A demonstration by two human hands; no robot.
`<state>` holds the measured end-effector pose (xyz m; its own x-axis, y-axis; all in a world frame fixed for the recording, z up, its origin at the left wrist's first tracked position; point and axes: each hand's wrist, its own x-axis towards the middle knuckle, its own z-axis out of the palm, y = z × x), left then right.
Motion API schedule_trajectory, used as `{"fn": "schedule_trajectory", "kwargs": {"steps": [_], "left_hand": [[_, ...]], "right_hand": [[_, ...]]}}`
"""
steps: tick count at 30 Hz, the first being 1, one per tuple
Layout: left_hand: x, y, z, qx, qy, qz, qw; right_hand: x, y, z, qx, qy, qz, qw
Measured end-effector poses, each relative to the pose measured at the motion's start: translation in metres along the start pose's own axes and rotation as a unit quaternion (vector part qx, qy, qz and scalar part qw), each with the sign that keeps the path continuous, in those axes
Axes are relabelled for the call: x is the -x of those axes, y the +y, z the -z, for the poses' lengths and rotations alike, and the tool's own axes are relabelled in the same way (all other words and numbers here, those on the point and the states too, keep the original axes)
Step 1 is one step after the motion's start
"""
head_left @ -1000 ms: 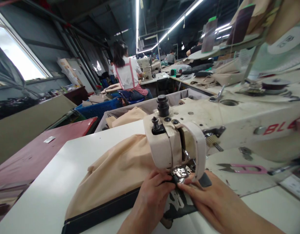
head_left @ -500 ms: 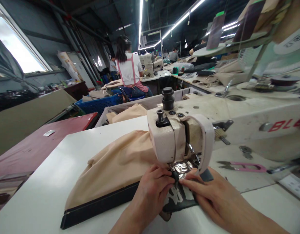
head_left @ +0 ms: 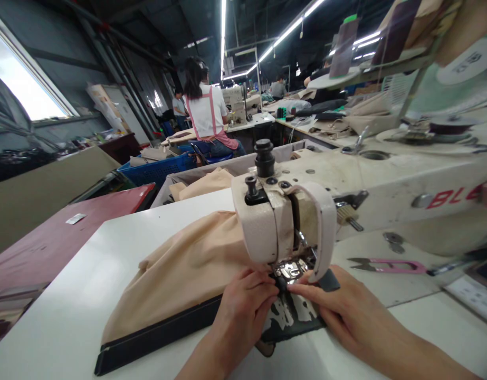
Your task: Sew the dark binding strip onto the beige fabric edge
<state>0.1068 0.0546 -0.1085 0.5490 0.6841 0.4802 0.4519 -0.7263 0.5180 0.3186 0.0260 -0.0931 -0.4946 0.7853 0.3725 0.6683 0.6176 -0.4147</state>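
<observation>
A tan fabric piece (head_left: 180,264) with a dark band (head_left: 160,332) along its near edge lies on the white table, running under the sewing machine head (head_left: 263,221). My left hand (head_left: 247,301) is closed on the fabric's edge beside the metal presser foot (head_left: 293,270), fingers bunched together. From the other side my right hand (head_left: 346,311) reaches in, its index finger stretched to the dark material at the foot and the lower fingers apart from it. A worn dark plate (head_left: 293,322) shows between the hands. The needle and the exact stitching spot are hidden.
Pink-handled thread snips (head_left: 389,265) lie right of the machine head. Behind the table stands a grey-lined bin (head_left: 168,190) with tan fabric, near a blue basket (head_left: 160,171). A person in a pink apron (head_left: 206,113) sits ahead. Thread cones (head_left: 345,47) stand upper right.
The camera view has shifted slightly, so the machine and table appear a little farther left. Both hands stay by the presser foot; the fabric has hardly moved relative to the machine.
</observation>
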Motion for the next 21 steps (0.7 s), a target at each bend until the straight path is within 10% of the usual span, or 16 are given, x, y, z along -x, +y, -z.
{"fn": "schedule_trajectory", "kwargs": {"steps": [21], "left_hand": [[-0.011, 0.002, 0.005, -0.032, -0.051, 0.003, 0.998]], "right_hand": [[0.002, 0.005, -0.01, 0.071, -0.001, 0.034, 0.997]]}}
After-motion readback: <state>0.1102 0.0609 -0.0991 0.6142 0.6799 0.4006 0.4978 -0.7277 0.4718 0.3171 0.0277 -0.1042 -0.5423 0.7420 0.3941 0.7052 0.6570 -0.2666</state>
